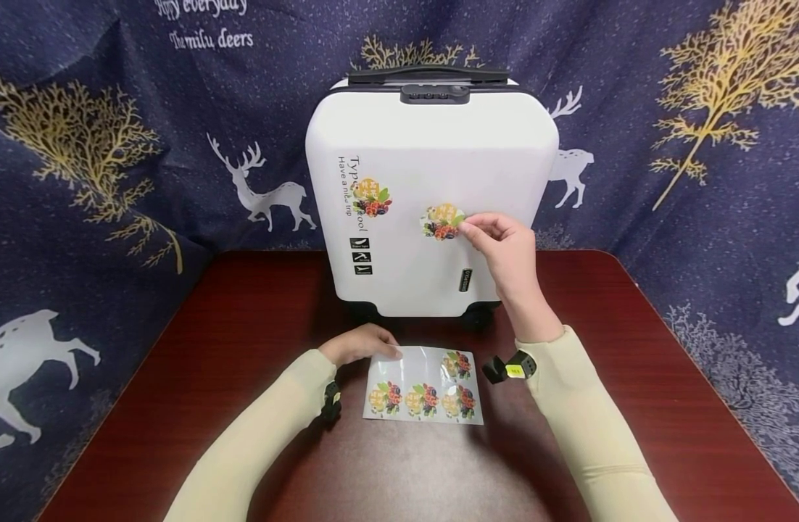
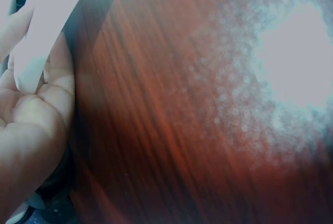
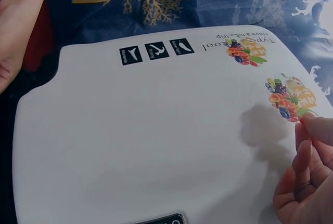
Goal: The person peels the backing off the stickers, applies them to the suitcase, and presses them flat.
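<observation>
My right hand (image 1: 506, 246) pinches the edge of a round fruit sticker (image 1: 441, 222) between thumb and fingers, in front of the white suitcase (image 1: 432, 174). In the right wrist view the held sticker (image 3: 289, 98) casts a shadow on the suitcase, so at least part of it stands off the surface. Another fruit sticker (image 1: 372, 198) lies on the suitcase over its printed lettering at the left. Low in the head view, my left hand (image 1: 363, 344) holds the upper left corner of a sticker sheet (image 1: 409, 366), thumb on top. Several fruit stickers are on that sheet.
The suitcase stands upright at the back of a dark red table (image 1: 262, 304), its black handle (image 1: 428, 75) and combination lock (image 1: 435, 94) on top. Behind hangs a blue cloth (image 1: 275, 94) with deer and trees. Each wrist wears a small black camera (image 1: 520, 366).
</observation>
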